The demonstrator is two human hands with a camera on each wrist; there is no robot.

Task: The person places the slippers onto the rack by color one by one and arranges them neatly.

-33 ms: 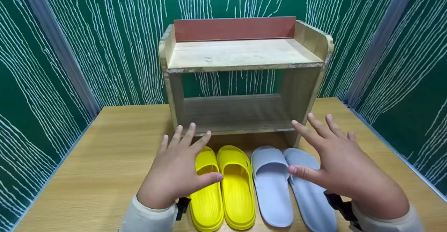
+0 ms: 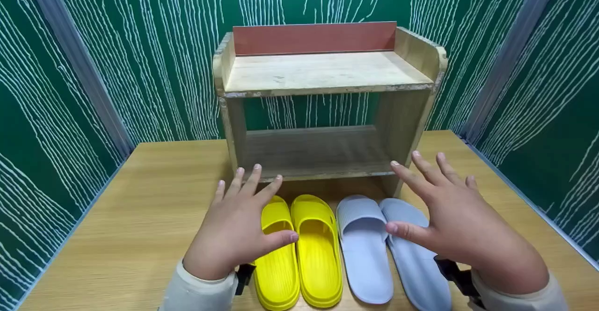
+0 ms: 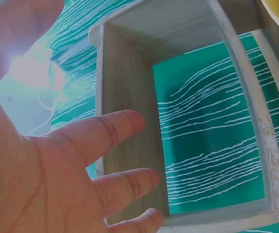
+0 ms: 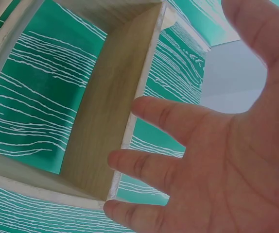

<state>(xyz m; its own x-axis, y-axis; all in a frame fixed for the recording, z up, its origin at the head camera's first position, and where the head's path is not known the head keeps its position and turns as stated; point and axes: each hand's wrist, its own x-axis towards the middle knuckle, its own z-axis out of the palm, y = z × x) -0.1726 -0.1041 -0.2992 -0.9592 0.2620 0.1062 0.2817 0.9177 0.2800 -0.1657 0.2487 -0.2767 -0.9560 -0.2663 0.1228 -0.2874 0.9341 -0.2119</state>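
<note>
In the head view my left hand (image 2: 234, 229) is spread with straight fingers, palm down, and holds nothing. It overlaps the left one of two yellow slippers (image 2: 320, 259) lying side by side. My right hand (image 2: 461, 215), also spread and holding nothing, overlaps the rightmost of two light grey-blue slippers (image 2: 367, 259). All the slippers lie with toes toward a small wooden shelf (image 2: 327, 75). Both wrist views show a bare palm and outstretched fingers, the left fingers (image 3: 130, 187) and the right fingers (image 4: 151, 165), with the shelf's open compartment beyond.
The shelf has a top board with a red back strip (image 2: 313, 38) and a lower board (image 2: 313, 152); it stands on a light wood table (image 2: 154, 208). Green walls (image 2: 154, 68) with white streaks enclose the table at the back and sides.
</note>
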